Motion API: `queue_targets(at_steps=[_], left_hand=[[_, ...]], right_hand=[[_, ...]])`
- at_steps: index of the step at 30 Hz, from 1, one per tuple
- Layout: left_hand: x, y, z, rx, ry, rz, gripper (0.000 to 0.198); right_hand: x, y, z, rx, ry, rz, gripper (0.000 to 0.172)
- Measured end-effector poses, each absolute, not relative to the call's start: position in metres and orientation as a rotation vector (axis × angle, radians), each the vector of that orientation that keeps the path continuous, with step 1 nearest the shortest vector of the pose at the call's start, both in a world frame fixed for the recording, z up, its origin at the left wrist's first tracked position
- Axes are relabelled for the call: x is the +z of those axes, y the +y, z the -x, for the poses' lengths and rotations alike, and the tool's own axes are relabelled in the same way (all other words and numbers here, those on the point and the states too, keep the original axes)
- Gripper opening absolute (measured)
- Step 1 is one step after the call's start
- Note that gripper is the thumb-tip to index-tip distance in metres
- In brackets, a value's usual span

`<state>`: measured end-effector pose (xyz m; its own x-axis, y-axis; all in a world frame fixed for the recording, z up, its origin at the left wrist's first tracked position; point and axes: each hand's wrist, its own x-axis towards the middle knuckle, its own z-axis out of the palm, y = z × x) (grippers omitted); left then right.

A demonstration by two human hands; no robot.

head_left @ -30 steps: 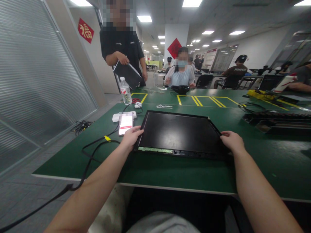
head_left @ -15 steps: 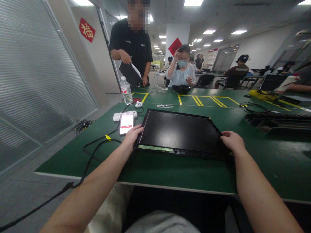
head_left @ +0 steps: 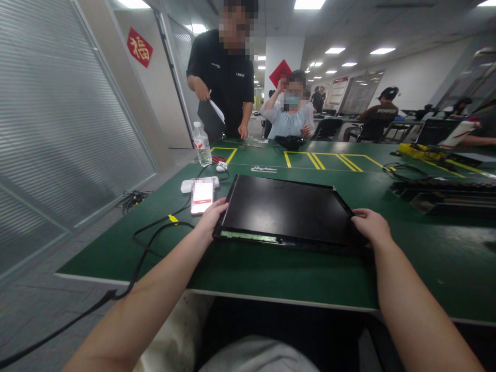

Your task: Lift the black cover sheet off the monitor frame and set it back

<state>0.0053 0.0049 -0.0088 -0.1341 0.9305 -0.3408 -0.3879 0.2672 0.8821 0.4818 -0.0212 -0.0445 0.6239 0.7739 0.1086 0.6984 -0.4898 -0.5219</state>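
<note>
While the left hand [head_left: 211, 216] pinches the screen panel [head_left: 287, 211], the right hand [head_left: 372, 227] apparently pinches it opposite.

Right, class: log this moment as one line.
left hand: holds dark panel, left edge | right hand: holds right edge | phone: lit, beside left hand

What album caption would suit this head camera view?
Left hand and right hand grip opposite sides of a black screen, green table beneath.
</note>
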Motion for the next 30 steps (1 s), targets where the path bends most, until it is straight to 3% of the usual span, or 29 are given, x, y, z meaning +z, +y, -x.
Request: queue_targets(at_steps=[6,22,30], left_hand=[[-0.0076,0.002,-0.0035,1.233,1.229,-0.691,0.08],[-0.0061,-0.0024,-0.0066,1.253,1.217,-0.814,0.031],[-0.0107,-0.0007,-0.0039,1.254,1.178,-0.866,0.035]], right_hand=[[-0.0446,-0.0202,-0.4823,0.183,-1.157,2.307,0.035],[-0.041,-0.0223,-0.4751,0.194,-1.186,2.343,0.024],[-0.042,-0.0207,-0.477,0.196,-1.208,2.348,0.027]])
